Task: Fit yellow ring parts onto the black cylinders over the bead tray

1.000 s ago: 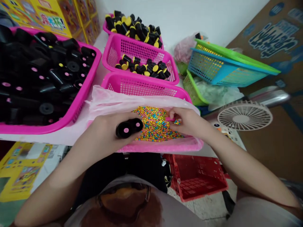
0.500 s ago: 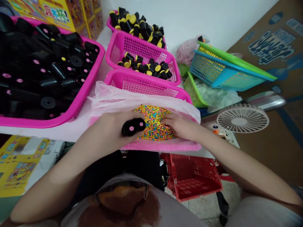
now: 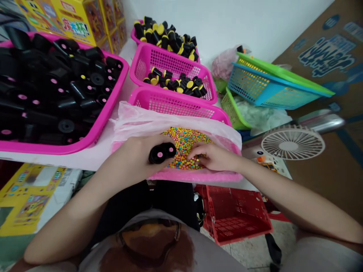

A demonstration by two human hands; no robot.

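Note:
My left hand (image 3: 141,153) is closed around two black plastic cylinders (image 3: 160,154) with pink dots on their ends, held side by side at the left of the bead pile. My right hand (image 3: 214,155) dips into small multicoloured beads (image 3: 181,141), its fingers curled round some of them; the palm side is hidden. The beads lie in a pink basket (image 3: 198,176) lined with a whitish plastic bag (image 3: 170,121).
A big pink basket (image 3: 93,141) of black cylinders stands left. Behind are pink baskets (image 3: 144,62) with black-and-yellow pieces. To the right are a blue basket (image 3: 255,88) and a small fan (image 3: 293,146). A red crate (image 3: 238,215) sits below, yellow boxes (image 3: 85,22) at back left.
My right hand has shifted slightly down in the beads, and its fingers have curled inward. My left hand keeps the two cylinders in nearly the same place. The view has shifted a little.

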